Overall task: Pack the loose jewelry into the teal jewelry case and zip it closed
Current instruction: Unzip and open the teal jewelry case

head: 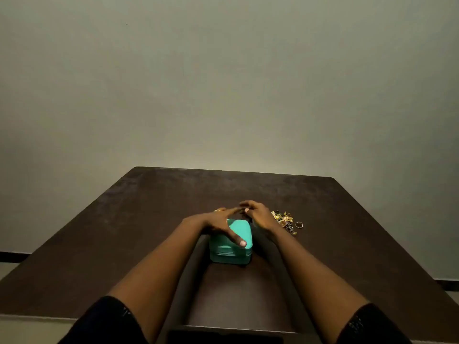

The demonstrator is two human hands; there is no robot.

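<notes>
The teal jewelry case (239, 233) sits closed in the middle of the dark table, its zipper band facing me. My left hand (221, 219) lies flat across the lid, thumb stretched toward the near edge and fingers reaching the far edge. My right hand (257, 213) is at the case's far right corner with fingers curled and thumb pinched against them at the zipper line; the pull itself is hidden. Loose jewelry (283, 218), gold and dark pieces in a small heap, lies just right of that hand, with a single ring (299, 224) beside it.
The dark brown table (149, 219) ends at a plain wall at the far side. A small gold piece (217, 210) shows by my left hand's knuckles. A dark flat object (223, 337) lies at the near table edge between my forearms.
</notes>
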